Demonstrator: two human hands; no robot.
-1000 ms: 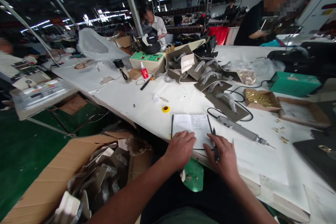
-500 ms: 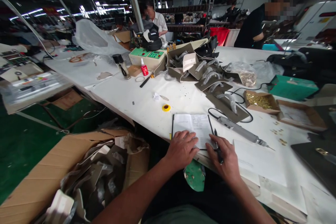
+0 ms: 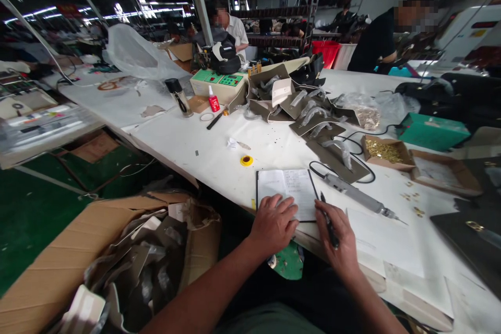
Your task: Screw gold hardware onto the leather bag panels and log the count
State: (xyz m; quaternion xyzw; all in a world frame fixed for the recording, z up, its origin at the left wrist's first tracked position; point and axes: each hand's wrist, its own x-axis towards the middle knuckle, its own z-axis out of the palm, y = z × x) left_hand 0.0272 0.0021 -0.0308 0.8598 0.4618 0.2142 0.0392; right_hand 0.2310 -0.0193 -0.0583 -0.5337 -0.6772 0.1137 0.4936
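An open notebook (image 3: 297, 182) with handwriting on its right page lies at the table's near edge. My left hand (image 3: 274, 221) rests flat over its lower part, fingers spread. Beside the notebook's lower right corner, my right hand (image 3: 340, 235) is closed on a dark pen (image 3: 330, 224), whose upper end points up and away. Right of the notebook lies a grey electric screwdriver (image 3: 354, 194) with its cord. White paper sheets (image 3: 385, 240) lie to the right of my right hand. A yellow tape roll (image 3: 246, 160) sits just beyond the notebook.
A carton (image 3: 50, 261) of dark wrapped pieces stands below left. Dark panels (image 3: 313, 115) with plastic-wrapped handles pile up mid-table. Brass parts fill a small box (image 3: 385, 151); a green box (image 3: 434, 130) stands behind. A person in black (image 3: 373, 42) works at back right.
My right hand has moved slightly right, off the notebook page to its edge, with its fingers drawn closer around the pen. The left hand stays on the notebook.
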